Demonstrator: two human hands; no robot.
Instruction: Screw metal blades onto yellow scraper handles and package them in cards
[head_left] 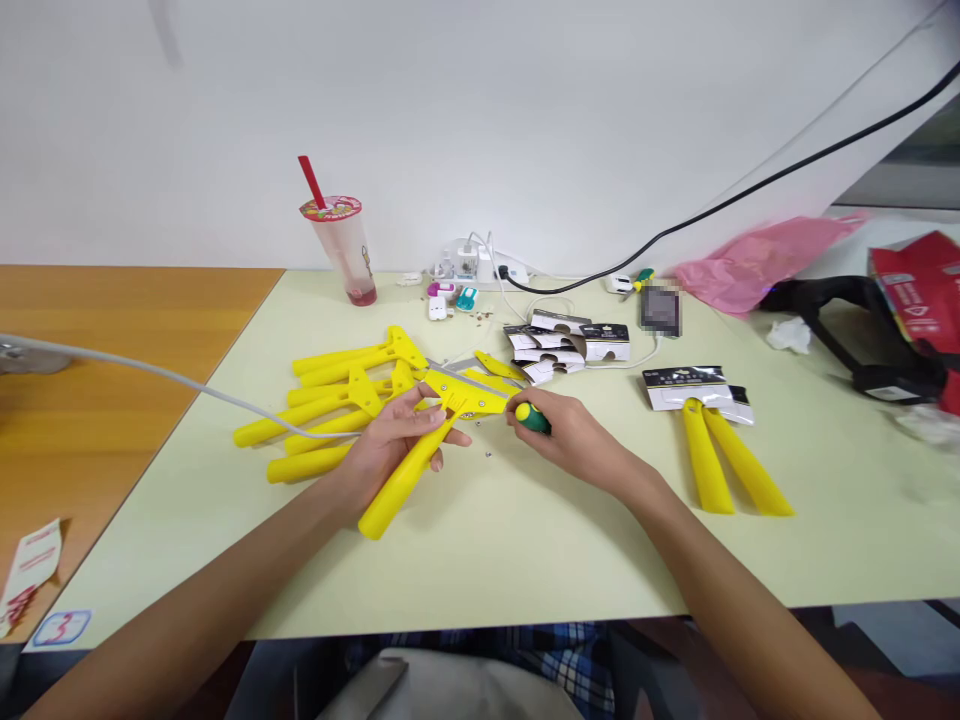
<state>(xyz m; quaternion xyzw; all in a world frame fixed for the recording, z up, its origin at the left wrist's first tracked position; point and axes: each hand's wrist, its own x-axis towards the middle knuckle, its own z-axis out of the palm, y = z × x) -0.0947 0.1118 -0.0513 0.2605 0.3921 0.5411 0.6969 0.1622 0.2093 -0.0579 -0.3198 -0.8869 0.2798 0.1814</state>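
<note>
Left hand holds yellow scraper near its neck, center frame. Right hand wraps green-yellow tool handle, just right of scraper head. More yellow handles lie center-left; cardboard sleeves right of center.

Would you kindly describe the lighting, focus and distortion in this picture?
Head view: bright, fairly even light, soft shadow near the right hand; head view: wide-angle stretching toward the edges, softness at far right, and a pixelated patch on the desk.
</note>
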